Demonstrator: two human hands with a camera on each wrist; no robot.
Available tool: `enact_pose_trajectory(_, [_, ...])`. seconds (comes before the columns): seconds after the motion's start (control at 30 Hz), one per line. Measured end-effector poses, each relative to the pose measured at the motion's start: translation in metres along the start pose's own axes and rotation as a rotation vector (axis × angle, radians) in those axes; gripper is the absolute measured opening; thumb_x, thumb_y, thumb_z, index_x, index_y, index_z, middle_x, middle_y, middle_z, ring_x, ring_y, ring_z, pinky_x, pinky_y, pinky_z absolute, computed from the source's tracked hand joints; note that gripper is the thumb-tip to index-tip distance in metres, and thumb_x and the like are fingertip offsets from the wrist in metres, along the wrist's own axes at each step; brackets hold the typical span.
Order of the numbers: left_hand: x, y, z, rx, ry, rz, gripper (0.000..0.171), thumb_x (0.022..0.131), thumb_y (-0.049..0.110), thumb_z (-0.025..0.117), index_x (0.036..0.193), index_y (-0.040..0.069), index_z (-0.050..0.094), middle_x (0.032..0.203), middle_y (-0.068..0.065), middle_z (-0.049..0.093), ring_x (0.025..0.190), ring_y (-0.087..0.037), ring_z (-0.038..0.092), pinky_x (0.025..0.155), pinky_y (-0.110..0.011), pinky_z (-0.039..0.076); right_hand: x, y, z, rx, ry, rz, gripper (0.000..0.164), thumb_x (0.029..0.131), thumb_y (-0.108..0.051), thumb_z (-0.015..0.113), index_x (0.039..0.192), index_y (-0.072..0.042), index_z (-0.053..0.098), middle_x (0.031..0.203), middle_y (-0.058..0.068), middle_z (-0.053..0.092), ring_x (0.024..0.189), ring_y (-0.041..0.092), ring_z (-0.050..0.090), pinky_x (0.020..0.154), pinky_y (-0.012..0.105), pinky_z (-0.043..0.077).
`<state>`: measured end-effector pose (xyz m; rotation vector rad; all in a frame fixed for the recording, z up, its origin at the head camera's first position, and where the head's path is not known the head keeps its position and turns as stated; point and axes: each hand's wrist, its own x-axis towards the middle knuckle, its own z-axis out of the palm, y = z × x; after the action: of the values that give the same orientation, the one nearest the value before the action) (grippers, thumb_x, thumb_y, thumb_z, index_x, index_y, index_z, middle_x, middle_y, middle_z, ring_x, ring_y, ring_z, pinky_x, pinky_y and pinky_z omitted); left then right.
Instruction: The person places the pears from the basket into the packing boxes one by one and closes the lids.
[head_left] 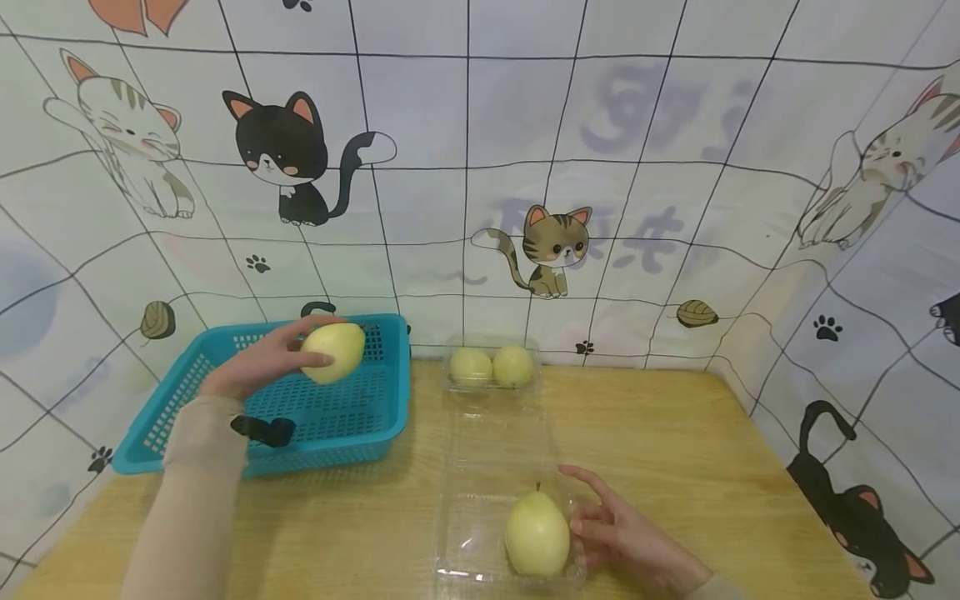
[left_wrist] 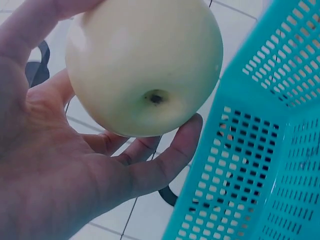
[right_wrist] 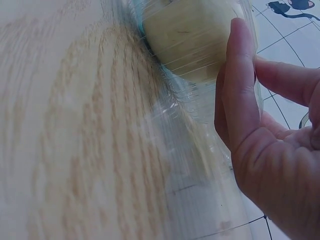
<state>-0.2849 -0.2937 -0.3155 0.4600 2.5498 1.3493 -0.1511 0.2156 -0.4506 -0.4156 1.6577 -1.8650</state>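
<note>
Over the blue-green basket (head_left: 397, 433), my left hand (head_left: 258, 358) grips a pale yellow pear (head_left: 335, 352) between thumb and fingers. Its dimpled end faces the camera in the left wrist view. At the front, a second pear (head_left: 537, 535) stands stem up in the right part of an open clear plastic container (head_left: 472, 546). My right hand (head_left: 626, 533) is at the container's right side, its thumb at the rim and a finger (right_wrist: 240, 80) flat along the outer wall; the index finger points away.
Behind the open container, another clear plastic box (head_left: 491, 385) holds two pears (head_left: 471, 367) side by side. All of it stands on a wooden table (head_left: 637, 433). A cat-patterned cloth (head_left: 427, 208) hangs at the back and along the sides.
</note>
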Motion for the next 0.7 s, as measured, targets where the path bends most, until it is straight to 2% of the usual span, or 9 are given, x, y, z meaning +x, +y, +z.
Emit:
enact_pose_trajectory(0.1, [0.003, 0.006, 0.004, 0.000, -0.016, 0.015, 0.061, 0.090, 0.033, 0.068, 0.145, 0.029, 0.041, 0.149, -0.008, 0.028, 0.121, -0.039, 0.036, 0.090, -0.056, 0.037, 0.000, 0.000, 0.000, -0.008, 0.012, 0.005, 0.074, 0.097, -0.007, 0.056, 0.154, -0.019, 0.011, 0.100, 0.008, 0.057, 0.088, 0.018, 0.057, 0.078, 0.044, 0.055])
enact_pose_trajectory(0.4, [0.010, 0.015, 0.015, 0.004, -0.059, 0.042, 0.057, 0.088, 0.030, 0.071, 0.140, 0.029, 0.047, 0.137, -0.009, 0.042, 0.118, -0.037, 0.039, 0.088, -0.053, 0.038, 0.003, -0.001, -0.002, -0.002, 0.000, 0.001, 0.074, 0.098, -0.006, 0.055, 0.154, -0.018, 0.009, 0.099, 0.007, 0.056, 0.085, 0.016, 0.057, 0.075, 0.040, 0.056])
enact_pose_trajectory(0.57, [0.015, 0.016, 0.021, -0.007, -0.079, 0.065, 0.059, 0.087, 0.027, 0.072, 0.141, 0.024, 0.048, 0.143, -0.011, 0.038, 0.118, -0.036, 0.039, 0.088, -0.051, 0.039, 0.002, 0.002, -0.003, -0.004, 0.012, 0.014, 0.074, 0.097, -0.007, 0.057, 0.154, -0.020, 0.011, 0.099, 0.007, 0.056, 0.083, 0.016, 0.058, 0.075, 0.040, 0.056])
enact_pose_trajectory(0.7, [0.017, 0.017, 0.025, -0.008, -0.087, 0.078, 0.060, 0.086, 0.027, 0.074, 0.141, 0.024, 0.048, 0.144, -0.010, 0.037, 0.119, -0.036, 0.039, 0.088, -0.050, 0.040, 0.002, 0.003, -0.004, -0.002, 0.008, 0.020, 0.074, 0.097, -0.008, 0.057, 0.154, -0.021, 0.011, 0.098, 0.007, 0.056, 0.082, 0.016, 0.058, 0.075, 0.040, 0.056])
